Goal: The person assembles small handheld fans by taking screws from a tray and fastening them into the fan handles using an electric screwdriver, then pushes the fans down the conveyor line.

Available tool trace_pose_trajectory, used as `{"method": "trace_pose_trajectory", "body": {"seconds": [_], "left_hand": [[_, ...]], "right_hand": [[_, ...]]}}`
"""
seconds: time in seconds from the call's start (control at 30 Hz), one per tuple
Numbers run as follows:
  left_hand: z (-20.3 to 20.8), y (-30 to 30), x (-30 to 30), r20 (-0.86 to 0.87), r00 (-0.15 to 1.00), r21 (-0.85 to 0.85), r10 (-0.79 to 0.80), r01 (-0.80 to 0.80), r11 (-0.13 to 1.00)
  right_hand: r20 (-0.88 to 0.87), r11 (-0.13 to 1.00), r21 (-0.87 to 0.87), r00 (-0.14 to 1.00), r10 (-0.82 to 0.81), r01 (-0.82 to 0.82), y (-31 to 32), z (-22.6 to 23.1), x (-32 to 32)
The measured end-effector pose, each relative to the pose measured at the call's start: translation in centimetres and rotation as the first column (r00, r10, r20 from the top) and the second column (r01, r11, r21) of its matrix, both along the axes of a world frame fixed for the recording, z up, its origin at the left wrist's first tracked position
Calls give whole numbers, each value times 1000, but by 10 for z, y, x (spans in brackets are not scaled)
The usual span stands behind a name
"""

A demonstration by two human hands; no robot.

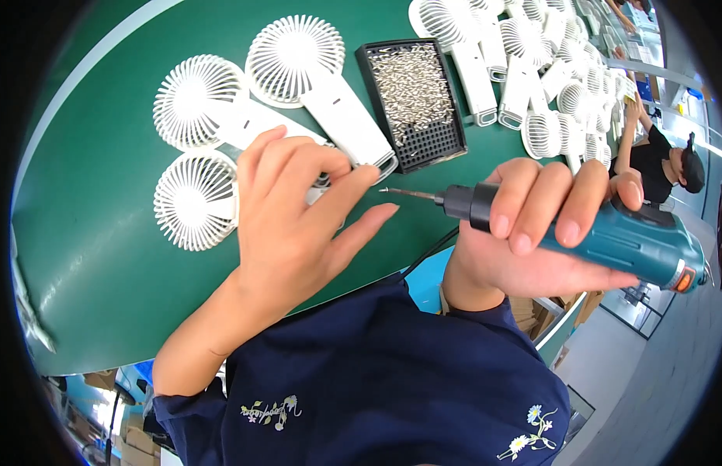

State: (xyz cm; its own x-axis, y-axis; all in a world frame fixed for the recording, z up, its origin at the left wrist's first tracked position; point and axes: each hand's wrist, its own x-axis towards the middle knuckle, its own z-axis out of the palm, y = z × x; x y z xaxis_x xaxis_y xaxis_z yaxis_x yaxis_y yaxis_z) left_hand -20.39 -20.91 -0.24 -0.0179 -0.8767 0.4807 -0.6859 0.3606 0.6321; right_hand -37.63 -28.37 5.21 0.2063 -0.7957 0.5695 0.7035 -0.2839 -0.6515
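My right hand (547, 225) is wrapped round a teal electric screwdriver (633, 239). Its bit (407, 193) points left, with what looks like a small screw at the tip. My left hand (287, 206) hovers over the handles of the nearer fans, thumb and index finger spread on either side of the bit's tip. Three white handheld fans lie left of centre: an upper one (322, 93), a middle one (202, 101) and a lower one (194, 200). My left hand hides part of the lower two; whether it touches them I cannot tell.
A black tray (432, 160) of small metal screws lies beyond the bit. Many more white fans (524, 46) are heaped at the far right of the green table (97, 256). A person in black (657, 167) works at the right. A dark cable (431, 250) runs by the table edge.
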Motion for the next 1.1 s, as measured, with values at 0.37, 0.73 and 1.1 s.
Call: {"method": "trace_pose_trajectory", "body": {"seconds": [0.37, 0.73, 1.1], "left_hand": [[-15, 3, 3, -60, 994, -47, -88, 85, 995], [5, 1, 2, 64, 997, 120, -32, 24, 992], [-5, 4, 4, 311, 951, 188, -7, -54, 981]], "right_hand": [[24, 996, 76, 999, 37, -39, 3, -15, 6], [-106, 997, -83, 994, 1, -9, -3, -18, 4], [-178, 985, -145, 982, 69, -96, -8, -26, 14]]}}
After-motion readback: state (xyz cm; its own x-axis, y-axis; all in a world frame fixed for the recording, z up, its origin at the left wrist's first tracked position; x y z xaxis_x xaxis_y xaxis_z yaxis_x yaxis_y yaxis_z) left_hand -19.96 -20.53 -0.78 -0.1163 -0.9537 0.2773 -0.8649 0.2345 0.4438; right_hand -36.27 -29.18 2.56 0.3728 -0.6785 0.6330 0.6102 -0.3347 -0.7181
